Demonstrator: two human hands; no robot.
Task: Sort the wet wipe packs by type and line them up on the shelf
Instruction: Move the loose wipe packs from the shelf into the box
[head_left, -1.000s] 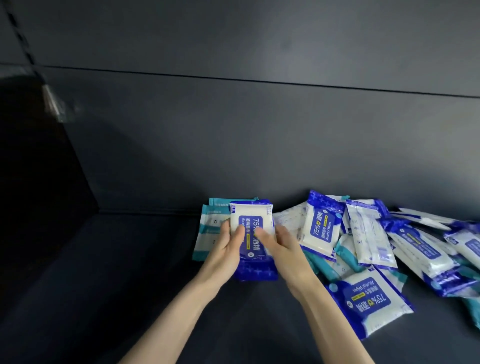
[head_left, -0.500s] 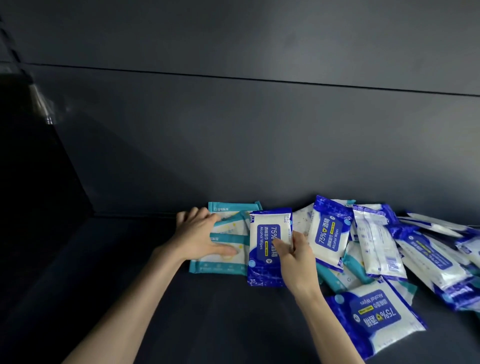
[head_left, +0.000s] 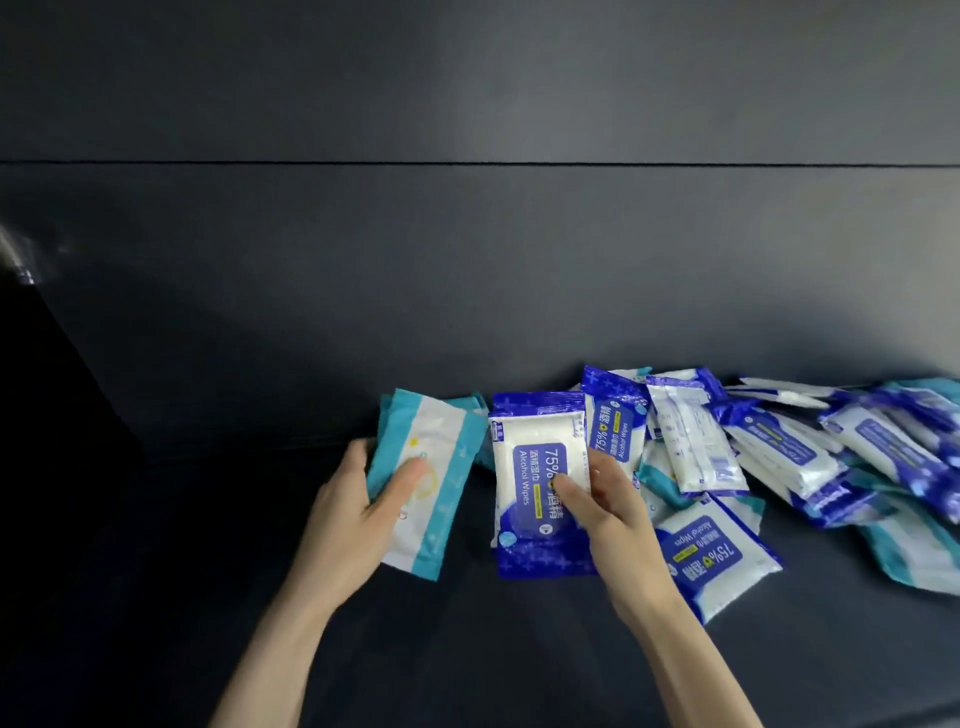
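- Wipe packs: mostly an unsorted heap on the right of the shelf, blue and teal mixed, overlapping, back edge against the wall.
- Change: half a second ago the left hand lay flat on the teal pack, pressing it to the shelf. Now that pack is up off the shelf and tilted, top leaning right.
- Left hand now grips it: thumb across the front face, fingers wrapped behind the left edge.
- Right hand has stayed on the blue pack: thumb on the label, fingers curled at the right edge, pinching it.
- A second ago both hands were on the blue pack, so they have split, one type each.
- Meaning, my read: type separation has started, teal going left, blue staying centre. No row lined up yet, so it's early in the task.
- Teal pack sits in the left palm, upper half sticking out past the fingers, just beside the blue pack's left edge. Can't tell if they touch.
- Blue pack is upright in view, label readable, under the right thumb. Can't tell if its lower edge is on the shelf or raised.
- Another teal pack peeks out behind the two.
- Risk: the heap touches the blue pack's right side, so a pull could drag neighbours along.
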